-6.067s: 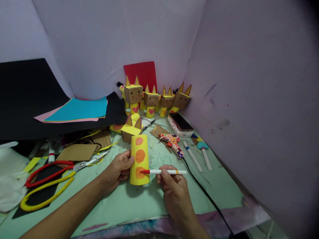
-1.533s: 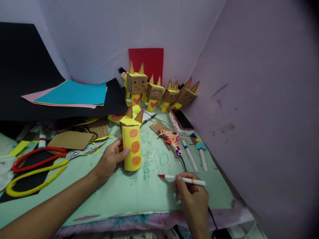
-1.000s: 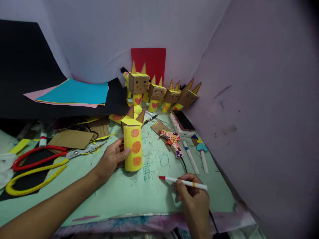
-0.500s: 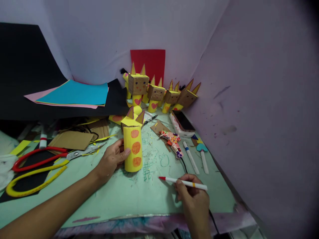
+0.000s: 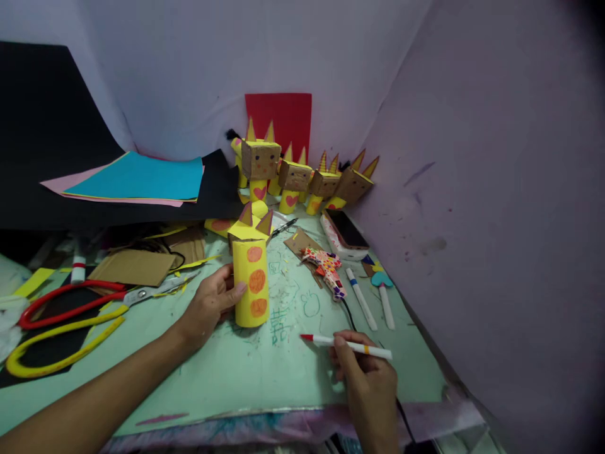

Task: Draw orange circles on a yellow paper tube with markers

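My left hand (image 5: 212,302) is closed around the side of a yellow paper tube figure (image 5: 251,284), its thumb on the front. Three orange spots run down the tube, and a box-like head with two pointed ears tops it. In my right hand (image 5: 362,369) is a white marker (image 5: 350,345), pinched between thumb and fingers. Its red end points left toward the figure, apart from it. Beyond the tube lies another yellow paper piece with an orange spot (image 5: 220,227), partly hidden.
Large scissors (image 5: 125,302) lie at left beside cardboard scraps (image 5: 135,268). Several finished cardboard-headed figures (image 5: 259,162) stand at the back before red paper (image 5: 293,120). A glue gun (image 5: 326,268), two markers (image 5: 362,299) and a phone (image 5: 347,228) lie at right. Blue paper (image 5: 142,176) rests on black sheets.
The whole view has shifted very slightly. Both hands keep the same hold on the paper figure and the marker.
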A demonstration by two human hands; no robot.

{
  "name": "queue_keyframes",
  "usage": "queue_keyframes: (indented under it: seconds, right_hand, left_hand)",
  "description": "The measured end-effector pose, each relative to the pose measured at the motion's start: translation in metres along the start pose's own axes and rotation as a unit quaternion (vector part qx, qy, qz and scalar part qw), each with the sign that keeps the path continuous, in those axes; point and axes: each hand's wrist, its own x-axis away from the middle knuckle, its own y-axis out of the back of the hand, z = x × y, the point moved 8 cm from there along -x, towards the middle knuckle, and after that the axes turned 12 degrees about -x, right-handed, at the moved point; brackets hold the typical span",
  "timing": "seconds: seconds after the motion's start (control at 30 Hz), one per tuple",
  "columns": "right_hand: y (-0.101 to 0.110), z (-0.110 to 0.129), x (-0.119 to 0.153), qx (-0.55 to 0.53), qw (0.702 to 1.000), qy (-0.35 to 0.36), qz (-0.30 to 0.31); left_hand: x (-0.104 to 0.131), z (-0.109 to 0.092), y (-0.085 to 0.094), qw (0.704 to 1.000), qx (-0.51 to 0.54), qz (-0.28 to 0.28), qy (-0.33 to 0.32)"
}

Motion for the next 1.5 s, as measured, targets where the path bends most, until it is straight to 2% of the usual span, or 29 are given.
queue_keyframes:
  seconds: [0.27, 0.7, 0.77, 0.83, 0.93, 1.03, 1.13, 1.2, 1.3, 1.5]
  right_hand:
    - [0.003, 0.000, -0.003, 0.059, 0.998, 0.014, -0.028]
    - [0.007, -0.005, -0.001, 0.051, 0.997, -0.011, -0.058]
    - [0.003, -0.003, -0.002, 0.004, 0.999, -0.007, -0.031]
    - [-0.003, 0.002, -0.006, -0.096, 0.995, -0.019, 0.004]
    - [-0.018, 0.022, -0.017, -0.250, 0.967, -0.029, 0.024]
    - [-0.039, 0.057, -0.024, -0.317, 0.946, 0.050, 0.044]
    - [-0.056, 0.071, -0.018, -0.333, 0.931, 0.135, 0.057]
    - [-0.059, 0.070, -0.010, -0.308, 0.931, 0.191, 0.049]
    - [-0.056, 0.059, -0.003, -0.267, 0.935, 0.231, 0.041]
    - [-0.057, 0.053, -0.004, -0.244, 0.941, 0.229, 0.048]
  left_hand:
    - [0.000, -0.001, 0.001, 1.000, -0.016, -0.007, -0.005]
    - [0.001, -0.002, -0.001, 1.000, -0.016, -0.007, 0.004]
    - [0.001, -0.001, -0.001, 1.000, -0.020, -0.005, 0.006]
    - [0.000, 0.000, -0.001, 1.000, -0.025, -0.001, 0.011]
    - [-0.001, 0.000, -0.002, 0.999, -0.033, 0.002, 0.015]
    - [-0.002, 0.000, -0.002, 0.999, -0.031, 0.001, 0.026]
    - [-0.001, 0.002, -0.002, 0.998, -0.034, 0.006, 0.046]
    - [-0.001, 0.002, -0.002, 0.998, -0.036, 0.009, 0.053]
    - [-0.001, 0.003, -0.002, 0.997, -0.040, 0.008, 0.059]
    - [-0.003, 0.000, 0.000, 0.998, -0.038, -0.007, 0.053]
